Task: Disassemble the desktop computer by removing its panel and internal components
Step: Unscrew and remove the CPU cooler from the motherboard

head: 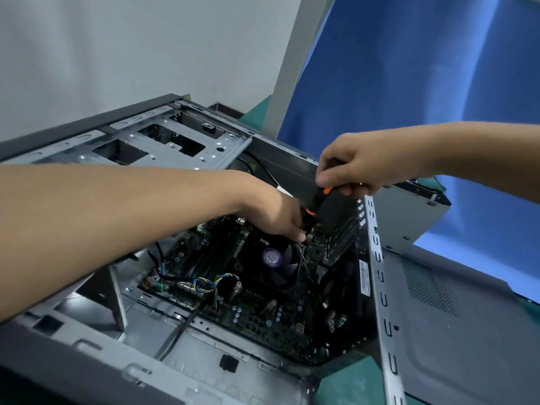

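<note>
The open desktop case (187,346) lies on its side, its motherboard (263,320) exposed. A black CPU cooler fan (274,261) with a purple sticker sits in the middle. My right hand (356,165) grips the top of a black and orange screwdriver (317,201) that points down at the fan's upper right corner. My left hand (280,211) reaches in over the case, its fingertips pinched around the screwdriver's lower shaft just above the fan. The tip itself is hidden by my fingers.
A grey side panel (455,317) with a perforated patch lies to the right on a green mat (350,381). A metal drive cage (163,141) spans the case's far end. Coloured wires (210,283) and a black cable (181,328) cross the board. A blue curtain hangs behind.
</note>
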